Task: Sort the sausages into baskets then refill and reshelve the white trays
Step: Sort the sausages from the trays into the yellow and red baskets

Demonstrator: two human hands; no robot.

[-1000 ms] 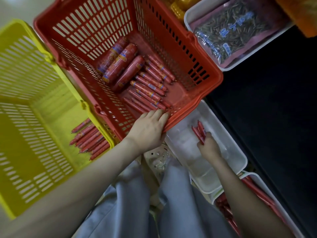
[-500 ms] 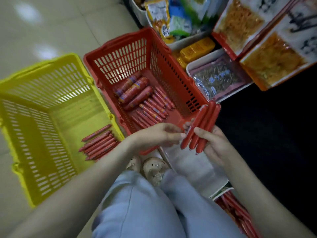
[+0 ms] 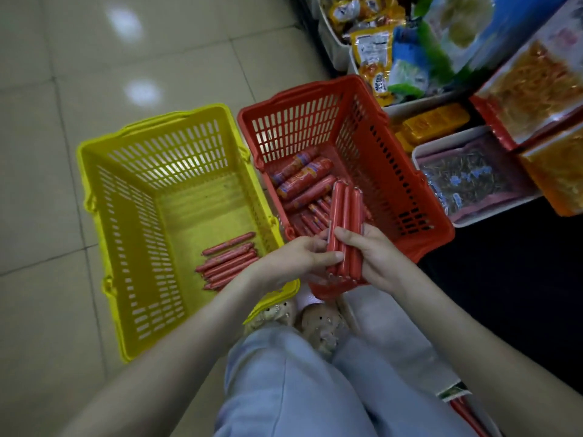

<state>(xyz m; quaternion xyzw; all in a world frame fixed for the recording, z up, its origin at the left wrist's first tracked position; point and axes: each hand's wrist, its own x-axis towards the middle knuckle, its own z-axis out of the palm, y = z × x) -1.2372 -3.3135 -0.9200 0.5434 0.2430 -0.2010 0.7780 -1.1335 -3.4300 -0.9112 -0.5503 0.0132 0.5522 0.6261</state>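
Right now both hands hold a small bundle of thin sausages [image 3: 345,222] upright over the near end of the red basket [image 3: 410,190]. The right hand [image 3: 377,258] curls round its lower half, and the left hand [image 3: 296,260] pinches it with the thumb laid across the front. The sticks are long, slim and glossy red, pressed side by side; similar ones [image 3: 228,261] lie in the yellow basket [image 3: 126,216] alongside.

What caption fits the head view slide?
Left hand and right hand hold thin red sausages over the red basket, beside the yellow basket.
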